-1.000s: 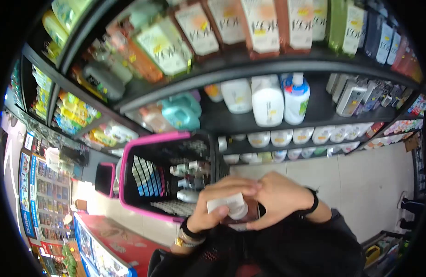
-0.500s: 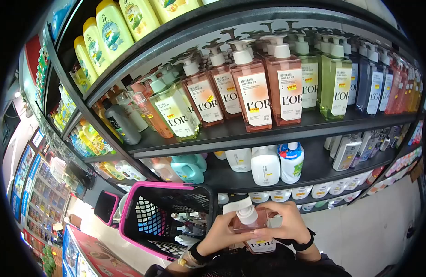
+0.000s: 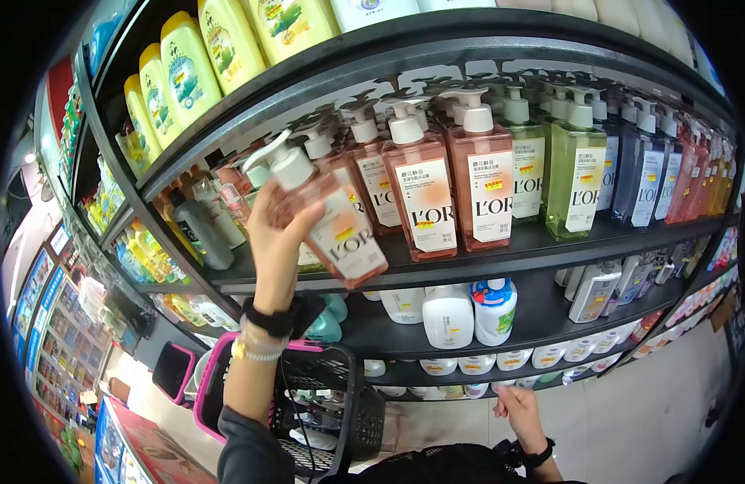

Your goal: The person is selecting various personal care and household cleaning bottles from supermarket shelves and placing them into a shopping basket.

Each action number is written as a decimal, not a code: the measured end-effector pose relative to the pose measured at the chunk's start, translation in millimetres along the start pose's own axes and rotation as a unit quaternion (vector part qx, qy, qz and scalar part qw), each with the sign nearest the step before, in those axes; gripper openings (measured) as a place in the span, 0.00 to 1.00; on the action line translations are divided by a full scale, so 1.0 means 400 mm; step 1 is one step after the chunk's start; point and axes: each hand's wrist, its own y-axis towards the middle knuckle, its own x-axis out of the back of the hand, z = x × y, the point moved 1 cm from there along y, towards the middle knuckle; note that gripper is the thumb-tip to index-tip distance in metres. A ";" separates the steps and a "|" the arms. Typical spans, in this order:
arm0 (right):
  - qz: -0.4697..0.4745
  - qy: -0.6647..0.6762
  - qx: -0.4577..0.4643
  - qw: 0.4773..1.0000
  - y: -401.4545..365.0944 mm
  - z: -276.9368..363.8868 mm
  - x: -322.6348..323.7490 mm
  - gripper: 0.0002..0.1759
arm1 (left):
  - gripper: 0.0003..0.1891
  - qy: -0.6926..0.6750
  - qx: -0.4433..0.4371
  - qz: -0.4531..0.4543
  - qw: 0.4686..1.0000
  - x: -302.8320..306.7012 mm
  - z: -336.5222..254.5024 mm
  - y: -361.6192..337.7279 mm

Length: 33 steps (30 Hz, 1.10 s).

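My left hand (image 3: 274, 234) is wrapped round a pink pump bottle (image 3: 346, 226) with a white pump and a white label. The bottle is tilted in front of the middle shelf, partly blocking other bottles behind it. Just right of it, several similar pink pump bottles (image 3: 421, 202) stand on the shelf, beside a green pump bottle (image 3: 578, 173). Low on the right, my right hand (image 3: 519, 413) is held in front of the lower shelves, its fingers curled together; I see nothing in them.
A black shopping basket (image 3: 358, 403) with a pink rim sits below my left arm, with several bottles inside. White bottles (image 3: 449, 317) stand on the shelf beneath. Yellow bottles (image 3: 191, 68) line the shelf above. Another pink-rimmed basket (image 3: 175, 373) is farther left.
The pink pump bottle has gone from both hands near my body up and left to the middle shelf, in my left hand alone. My right hand has let go and moved right.
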 end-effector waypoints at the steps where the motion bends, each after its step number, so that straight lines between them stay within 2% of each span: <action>1: -0.013 -0.012 -0.004 1.000 -0.011 -0.009 0.007 0.22 | 0.28 0.018 -0.014 0.010 1.000 -0.016 0.010 0.020; 4: -0.017 -0.026 0.002 1.000 -0.025 -0.029 0.033 0.20 | 0.27 0.001 0.012 0.048 0.999 -0.059 0.058 0.065; 8: -0.055 -0.013 0.040 0.998 -0.034 0.008 0.039 0.11 | 0.24 -0.062 0.044 0.060 0.995 -0.110 0.110 0.090; 10: -0.066 -0.010 0.052 0.996 -0.030 0.017 0.040 0.09 | 0.24 -0.045 0.044 0.073 0.995 -0.128 0.131 0.096; 14: -0.032 -0.062 0.031 0.997 -0.030 0.005 0.040 0.07 | 0.29 -0.113 0.022 0.068 0.991 -0.169 0.156 0.079; 16: -0.012 -0.055 0.025 0.998 -0.026 -0.003 0.023 0.07 | 0.31 -0.117 -0.046 0.037 0.991 -0.181 0.168 0.077; 18: 0.008 -0.052 0.020 0.998 -0.020 -0.019 0.005 0.07 | 0.32 -0.082 -0.052 0.023 0.995 -0.186 0.179 0.075; 21: 0.041 -0.051 0.007 0.998 -0.020 -0.019 -0.023 0.08 | 0.32 0.018 -0.111 -0.020 0.993 -0.189 0.177 0.071; 24: 0.076 -0.075 -0.005 0.994 -0.019 -0.030 -0.035 0.10 | 0.36 -0.025 -0.124 -0.024 0.992 -0.202 0.160 0.054; 25: 0.094 -0.096 -0.006 0.991 -0.022 -0.037 -0.035 0.10 | 0.41 0.052 -0.176 -0.037 0.982 -0.190 0.167 0.054; 26: 0.096 -0.098 -0.010 0.991 -0.026 -0.038 -0.036 0.10 | 0.41 0.053 -0.173 -0.040 0.983 -0.187 0.169 0.040; 28: 0.084 -0.082 -0.001 0.993 -0.034 -0.038 -0.040 0.11 | 0.47 0.284 -0.240 -0.006 0.928 -0.197 0.155 0.006; 29: 0.084 -0.083 -0.005 0.993 -0.038 -0.040 -0.036 0.11 | 0.55 0.352 -0.261 -0.014 0.899 -0.205 0.149 -0.007; 33: 0.063 -0.084 -0.020 0.994 -0.054 -0.060 -0.024 0.11 | 0.58 0.315 -0.249 -0.013 0.916 -0.208 0.171 -0.002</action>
